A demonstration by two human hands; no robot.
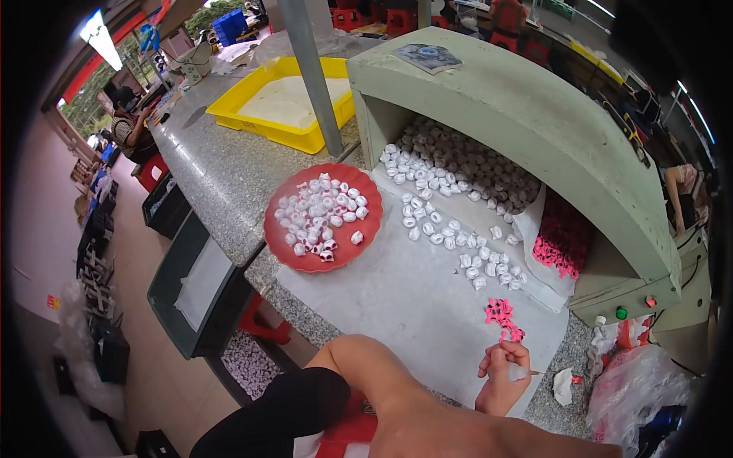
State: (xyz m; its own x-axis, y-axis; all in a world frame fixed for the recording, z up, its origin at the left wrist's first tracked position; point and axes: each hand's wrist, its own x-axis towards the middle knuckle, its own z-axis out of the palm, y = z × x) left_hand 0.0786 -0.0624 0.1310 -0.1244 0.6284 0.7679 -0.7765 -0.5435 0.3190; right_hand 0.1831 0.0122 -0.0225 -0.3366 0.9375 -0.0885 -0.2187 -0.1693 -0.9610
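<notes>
My right hand (502, 375) is closed at the front right of the white sheet (366, 305). It grips a thin stick-like tool (519, 372) with a whitish, thick middle, whose narrow end juts out to the right. Just beyond the fingertips lie several bright pink pieces with dark spots (500, 311); the nearest one almost touches them. Bare forearm skin (397, 389) spans the bottom of the view, and my left hand does not show. Many small white, ring-like pieces (450, 238) are strewn across the sheet's far part.
A grey-green arched machine (519, 107) stands over heaped white pieces and a pink pile (561, 240). Left of the sheet sits a red plate (324, 259) of white pieces. A yellow tray (229, 107) stands behind, a dark green bin (172, 298) lower left, clear plastic (637, 389) right.
</notes>
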